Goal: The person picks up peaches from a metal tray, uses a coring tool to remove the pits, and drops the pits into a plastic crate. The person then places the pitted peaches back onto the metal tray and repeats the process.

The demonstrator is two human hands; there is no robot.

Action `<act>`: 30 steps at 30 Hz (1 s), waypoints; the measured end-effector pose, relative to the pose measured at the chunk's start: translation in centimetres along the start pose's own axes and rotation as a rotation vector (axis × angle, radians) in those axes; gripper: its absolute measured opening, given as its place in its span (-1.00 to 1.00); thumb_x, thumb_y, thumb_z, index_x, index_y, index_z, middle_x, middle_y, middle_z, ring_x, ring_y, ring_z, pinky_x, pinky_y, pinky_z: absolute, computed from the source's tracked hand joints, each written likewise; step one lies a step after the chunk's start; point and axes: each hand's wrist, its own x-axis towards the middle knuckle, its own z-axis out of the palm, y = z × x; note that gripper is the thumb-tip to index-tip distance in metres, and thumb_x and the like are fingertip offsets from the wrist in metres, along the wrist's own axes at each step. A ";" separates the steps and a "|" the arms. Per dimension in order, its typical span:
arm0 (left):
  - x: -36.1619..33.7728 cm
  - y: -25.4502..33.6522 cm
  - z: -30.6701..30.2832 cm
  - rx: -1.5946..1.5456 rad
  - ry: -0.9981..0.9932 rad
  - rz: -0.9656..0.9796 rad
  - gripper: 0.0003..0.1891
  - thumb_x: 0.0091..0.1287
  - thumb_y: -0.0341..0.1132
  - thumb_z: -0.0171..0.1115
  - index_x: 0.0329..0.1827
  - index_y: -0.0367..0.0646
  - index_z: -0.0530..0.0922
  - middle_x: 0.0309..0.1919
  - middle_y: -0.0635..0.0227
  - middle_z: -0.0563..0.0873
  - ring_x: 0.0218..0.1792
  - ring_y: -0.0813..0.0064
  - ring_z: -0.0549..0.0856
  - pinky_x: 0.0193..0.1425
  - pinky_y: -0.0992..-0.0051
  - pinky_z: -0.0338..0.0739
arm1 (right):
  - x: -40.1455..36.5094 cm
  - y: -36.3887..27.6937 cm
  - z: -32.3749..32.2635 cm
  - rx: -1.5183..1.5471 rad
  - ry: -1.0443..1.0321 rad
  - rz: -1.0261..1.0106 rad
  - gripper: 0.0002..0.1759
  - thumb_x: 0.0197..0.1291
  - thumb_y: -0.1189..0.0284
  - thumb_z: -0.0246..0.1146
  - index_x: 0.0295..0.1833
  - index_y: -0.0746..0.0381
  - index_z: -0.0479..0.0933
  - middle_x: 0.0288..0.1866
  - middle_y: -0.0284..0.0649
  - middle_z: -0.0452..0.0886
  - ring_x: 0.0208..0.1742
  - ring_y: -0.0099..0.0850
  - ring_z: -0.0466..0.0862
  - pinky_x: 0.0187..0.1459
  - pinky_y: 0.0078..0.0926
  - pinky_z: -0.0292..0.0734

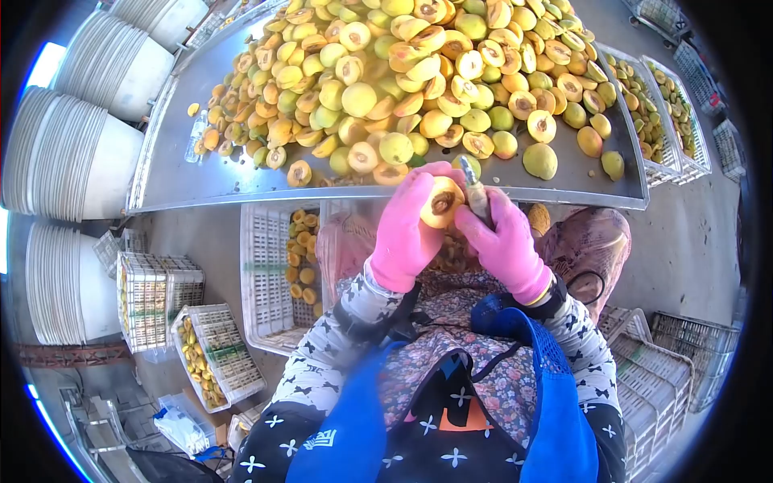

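In the head view, my left hand (407,229), in a pink glove, is closed around a yellow peach half (440,206). Its cut face is turned toward my right hand, and a brown pit area shows in the middle. My right hand (507,245), also gloved in pink, grips a short pitting knife (477,196) with a pale handle and a metal tip pointing up. The right thumb rests by the fruit's edge. Both hands are close together at the near edge of the metal table (266,190), just below a large heap of halved peaches (358,101).
A clear plastic bottle (196,137) lies at the table's left. A white crate (266,278) holding peach halves stands below on the left. More filled crates (676,161) are at the right, and stacked white tubs (60,153) line the left side.
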 end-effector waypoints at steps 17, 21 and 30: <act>-0.2 -1.2 1.0 -0.655 0.169 -0.126 -0.79 0.43 -0.44 0.18 0.09 -0.15 0.51 -0.02 0.23 0.65 0.01 0.31 0.64 0.15 0.26 0.58 | -1.7 0.2 0.6 -0.817 -0.101 -0.315 -0.71 0.19 0.33 0.28 -0.07 0.22 0.40 -0.29 -0.11 0.56 -0.32 -0.13 0.68 -0.32 -0.12 0.55; -0.5 -1.0 0.9 -0.586 0.197 -0.147 -0.81 0.44 -0.39 0.19 0.07 -0.17 0.51 -0.05 0.23 0.66 -0.04 0.33 0.67 0.07 0.30 0.63 | -2.4 0.6 1.0 -0.623 -0.221 -0.254 -0.69 0.17 0.38 0.28 -0.05 0.27 0.39 -0.29 -0.02 0.53 -0.30 0.00 0.65 -0.30 -0.06 0.54; 0.5 -0.4 -0.1 -0.277 0.171 -0.306 -0.59 0.55 -0.01 0.06 -0.13 -0.26 0.57 -0.31 0.23 0.68 -0.33 0.40 0.69 -0.19 0.42 0.66 | -2.8 1.4 1.4 -0.403 -0.310 -0.225 -0.71 0.13 0.47 0.29 -0.09 0.34 0.39 -0.34 0.07 0.60 -0.28 0.10 0.66 -0.32 -0.05 0.54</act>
